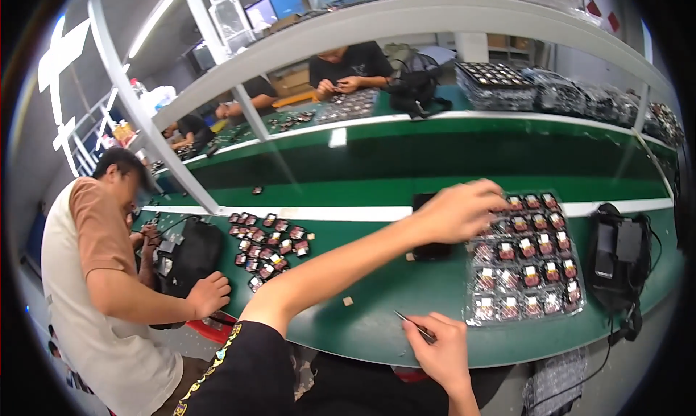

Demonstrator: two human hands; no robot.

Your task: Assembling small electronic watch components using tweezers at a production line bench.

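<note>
My left hand (pixel 460 211) reaches across the green bench to the far left corner of a clear plastic tray (pixel 475 316), its fingers closed down on the tray's small red-and-black parts (pixel 528 248). What the fingertips grip is hidden. My right hand (pixel 441 347) rests near the bench's front edge, holding thin metal tweezers (pixel 413 324) that point left. A small black block (pixel 429 251) lies under my left wrist.
Loose small parts (pixel 270 243) lie in a cluster at mid left. A black bag (pixel 618 260) with a cable sits at the right. A person in a brown-sleeved shirt (pixel 101 271) works at my left with a black bag (pixel 190 256). Other people work at the far bench behind a green conveyor (pixel 435 166).
</note>
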